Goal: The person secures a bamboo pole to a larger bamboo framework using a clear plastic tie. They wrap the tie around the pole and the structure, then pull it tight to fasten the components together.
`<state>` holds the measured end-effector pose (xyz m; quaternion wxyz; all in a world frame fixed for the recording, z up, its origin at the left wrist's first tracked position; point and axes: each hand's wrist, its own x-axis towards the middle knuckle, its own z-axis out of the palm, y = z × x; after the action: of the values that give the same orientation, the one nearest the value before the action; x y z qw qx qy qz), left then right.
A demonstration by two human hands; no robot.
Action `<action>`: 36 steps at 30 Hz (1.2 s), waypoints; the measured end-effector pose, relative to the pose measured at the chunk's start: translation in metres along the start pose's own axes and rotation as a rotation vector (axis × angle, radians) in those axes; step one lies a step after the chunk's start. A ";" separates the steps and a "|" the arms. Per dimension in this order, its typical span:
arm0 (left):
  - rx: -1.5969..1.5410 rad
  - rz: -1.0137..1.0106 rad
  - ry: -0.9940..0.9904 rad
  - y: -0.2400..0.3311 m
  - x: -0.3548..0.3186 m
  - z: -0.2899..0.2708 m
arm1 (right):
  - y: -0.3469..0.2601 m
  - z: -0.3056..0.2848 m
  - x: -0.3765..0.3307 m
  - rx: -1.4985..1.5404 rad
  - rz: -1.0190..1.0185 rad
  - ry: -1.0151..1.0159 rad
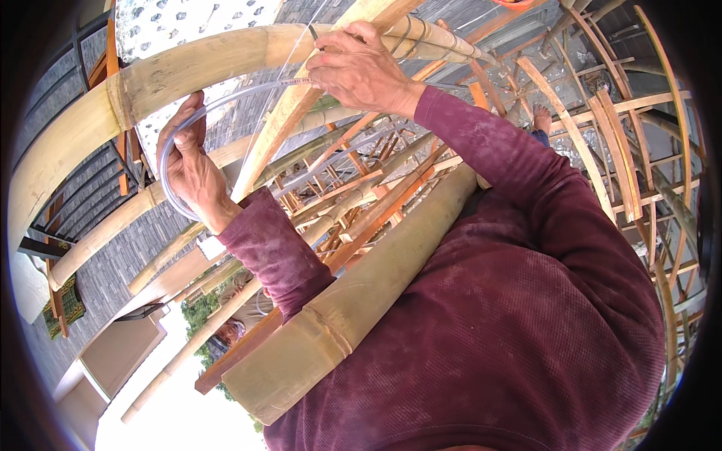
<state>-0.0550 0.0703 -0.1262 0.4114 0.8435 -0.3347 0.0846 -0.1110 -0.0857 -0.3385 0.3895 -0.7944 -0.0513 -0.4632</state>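
Note:
My left hand (192,161) is closed on a clear flexible strip (167,177). The strip loops down past the hand and runs up to the right. My right hand (359,68) pinches the strip's other end against a thick curved bamboo pole (188,68) near the top of the view. A small dark thin piece sticks out by those fingers; I cannot tell what it is. A second thick bamboo pole (361,293) lies slanted across my chest, under my left forearm. Both arms are in maroon sleeves.
Behind the hands stands a bamboo frame (376,188) of thin canes and orange slats. More bent slats (617,150) curve at the right. Another person's bare foot (543,116) rests among them. Grey paving (113,270) and a dark railing (83,188) lie at the left.

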 end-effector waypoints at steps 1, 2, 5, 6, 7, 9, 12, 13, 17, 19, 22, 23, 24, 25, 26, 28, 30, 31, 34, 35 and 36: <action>0.013 -0.007 0.018 0.001 0.000 0.000 | -0.001 0.000 0.001 0.001 -0.002 0.002; 0.003 -0.010 0.015 0.000 0.000 -0.001 | -0.001 0.000 0.000 -0.010 -0.004 0.006; -0.007 -0.016 0.023 0.001 -0.001 -0.001 | -0.001 0.002 0.000 -0.023 -0.015 0.020; -0.004 -0.019 0.028 0.002 0.000 -0.001 | -0.001 0.002 0.000 -0.017 -0.017 0.026; -0.007 -0.023 0.031 0.001 0.000 -0.001 | 0.000 0.002 -0.001 -0.016 -0.019 0.029; -0.017 -0.015 0.046 -0.002 0.000 0.000 | 0.003 -0.002 0.002 0.067 -0.028 0.051; -0.018 0.033 0.029 -0.007 0.002 -0.004 | 0.003 -0.007 0.008 0.117 -0.043 0.115; -0.008 0.045 0.024 -0.006 0.002 -0.003 | 0.003 -0.007 0.008 0.116 -0.039 0.112; 0.019 0.033 0.032 -0.006 0.002 -0.004 | 0.001 -0.009 0.009 0.121 -0.025 0.129; 0.029 0.034 0.024 -0.006 0.002 -0.004 | 0.001 -0.009 0.008 0.135 -0.015 0.110; 0.056 0.025 0.031 -0.005 0.002 -0.003 | 0.003 -0.007 0.007 0.144 -0.025 0.096; 0.068 0.019 0.036 -0.004 0.002 -0.004 | 0.004 -0.006 0.006 0.146 -0.031 0.094; 0.069 0.023 0.034 -0.004 0.002 -0.005 | 0.004 -0.005 0.007 0.145 -0.033 0.112; 0.067 0.026 0.035 -0.006 0.002 -0.006 | 0.003 -0.003 0.007 0.144 -0.036 0.128; 0.067 0.027 0.036 -0.006 0.002 -0.007 | 0.002 -0.002 0.007 0.144 -0.040 0.143; 0.047 0.033 0.042 -0.008 0.001 -0.006 | 0.002 -0.003 0.007 0.146 -0.040 0.143; 0.029 0.035 0.041 -0.009 0.001 -0.004 | 0.003 -0.004 0.006 0.141 -0.038 0.136; 0.023 0.038 0.039 -0.009 0.002 -0.003 | 0.003 -0.004 0.006 0.135 -0.038 0.132; 0.017 0.042 0.032 -0.010 0.002 -0.004 | 0.003 -0.004 0.007 0.132 -0.031 0.116; 0.016 0.043 0.029 -0.010 0.003 -0.004 | 0.003 -0.004 0.007 0.132 -0.027 0.111; 0.014 0.047 0.034 -0.010 0.003 -0.004 | 0.003 -0.005 0.007 0.130 -0.028 0.111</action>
<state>-0.0457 0.0764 -0.1289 0.4091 0.8367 -0.3469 0.1108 -0.1090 -0.0928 -0.3338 0.4361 -0.7397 -0.0705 -0.5076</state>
